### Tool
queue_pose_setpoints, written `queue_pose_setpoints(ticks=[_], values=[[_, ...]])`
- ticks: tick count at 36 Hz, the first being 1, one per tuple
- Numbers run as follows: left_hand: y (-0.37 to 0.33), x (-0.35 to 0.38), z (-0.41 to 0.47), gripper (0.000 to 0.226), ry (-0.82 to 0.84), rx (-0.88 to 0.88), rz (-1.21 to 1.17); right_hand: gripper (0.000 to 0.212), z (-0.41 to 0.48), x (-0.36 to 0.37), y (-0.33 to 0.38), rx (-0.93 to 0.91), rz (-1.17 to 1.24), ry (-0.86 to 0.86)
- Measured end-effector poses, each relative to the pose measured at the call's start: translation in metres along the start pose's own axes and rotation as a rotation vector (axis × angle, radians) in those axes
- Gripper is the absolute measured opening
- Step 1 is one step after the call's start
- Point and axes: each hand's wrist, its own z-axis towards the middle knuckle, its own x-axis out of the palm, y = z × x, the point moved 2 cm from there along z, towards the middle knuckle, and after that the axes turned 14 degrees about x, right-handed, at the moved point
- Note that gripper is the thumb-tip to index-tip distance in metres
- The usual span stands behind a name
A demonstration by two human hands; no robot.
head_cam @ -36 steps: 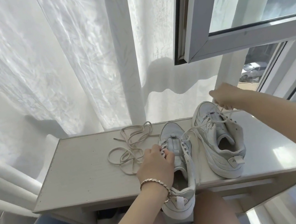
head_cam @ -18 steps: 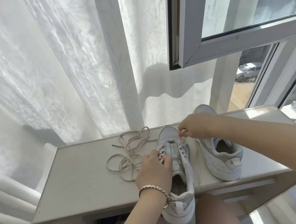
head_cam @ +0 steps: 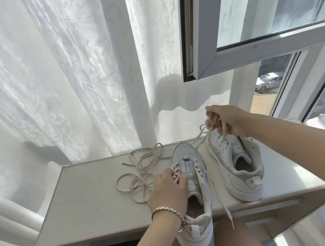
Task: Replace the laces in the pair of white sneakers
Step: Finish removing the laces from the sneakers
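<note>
In the head view, two white sneakers are seen on a pale table [head_cam: 88, 199], toes pointed away from the person. The left sneaker [head_cam: 186, 161] is placed with its heel overhanging the table's front edge. The right sneaker [head_cam: 238, 168] is set just beside it, fully on the top.

The left hand [head_cam: 169, 193], with a bracelet [head_cam: 166, 211] at the wrist, is laid over the left sneaker's eyelet side, and its fingers are curled onto the upper beside the tongue.

The right hand [head_cam: 228, 119] is raised above the right sneaker's toe, and a cream lace [head_cam: 199, 143] is pinched in its fingers. This lace is drawn up taut from the left sneaker's front. A flat lace end [head_cam: 227, 212] is seen hanging past the table edge.

A second, loose lace [head_cam: 141, 168] is left tangled on the table, left of the sneakers. A white curtain [head_cam: 65, 74] and an open window sash [head_cam: 252, 54] are seen behind.
</note>
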Motion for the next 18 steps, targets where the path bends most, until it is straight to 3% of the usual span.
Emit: queue_pose_setpoints(ticks=[6,10,14,17,18], values=[[0.001,0.001,0.001,0.029,-0.017,0.002,-0.011,0.031,-0.001,0.014,-0.016,-0.076,-0.508,-0.019],[0.001,0.001,0.001,0.028,-0.02,-0.001,-0.01,0.015,-0.008,0.029,-0.018,-0.168,-0.906,0.048],[0.001,0.001,0.001,0.029,-0.023,-0.005,-0.01,0.024,-0.009,0.039,-0.019,-0.236,-1.282,0.013],[0.001,0.001,0.0,0.029,-0.023,-0.006,-0.004,0.014,-0.008,0.044,-0.02,-0.245,-1.46,-0.028],[0.001,0.001,0.0,0.029,-0.024,-0.005,-0.005,0.023,-0.006,0.045,-0.022,-0.229,-1.536,-0.038]])
